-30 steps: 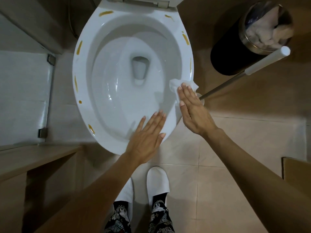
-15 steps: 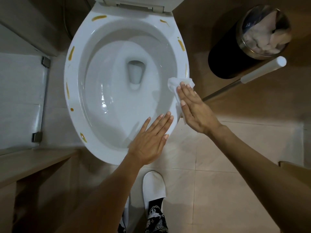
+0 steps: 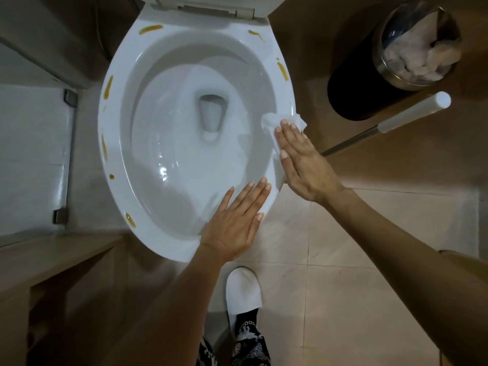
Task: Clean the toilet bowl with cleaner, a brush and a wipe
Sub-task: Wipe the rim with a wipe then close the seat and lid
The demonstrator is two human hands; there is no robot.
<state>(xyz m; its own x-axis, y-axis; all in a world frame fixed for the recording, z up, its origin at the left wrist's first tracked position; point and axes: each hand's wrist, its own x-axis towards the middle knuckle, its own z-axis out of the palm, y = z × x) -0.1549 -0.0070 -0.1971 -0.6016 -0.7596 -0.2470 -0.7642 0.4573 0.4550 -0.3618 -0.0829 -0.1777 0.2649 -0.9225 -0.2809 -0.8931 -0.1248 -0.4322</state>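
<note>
White oval ceramic toilet bowl (image 3: 111,143), yellow-brown streaks on rim. Left hand (image 3: 232,228) flat, fingers straight and together, resting on near rim. Right hand (image 3: 303,165) flat, fingers extended, pressing crumpled white wipe (image 3: 272,122) onto right rim. White-handled metal-shaft brush (image 3: 406,114) beside it.

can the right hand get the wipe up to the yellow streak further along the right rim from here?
Probably yes. The right hand presses the wipe flat on the rim, and the stretch up to the streak is bare.

A black waste bin (image 3: 351,83) stuffed with crumpled paper is seen at upper right; a white slipper (image 3: 244,291) is planted on the tiled floor (image 3: 343,299).
</note>
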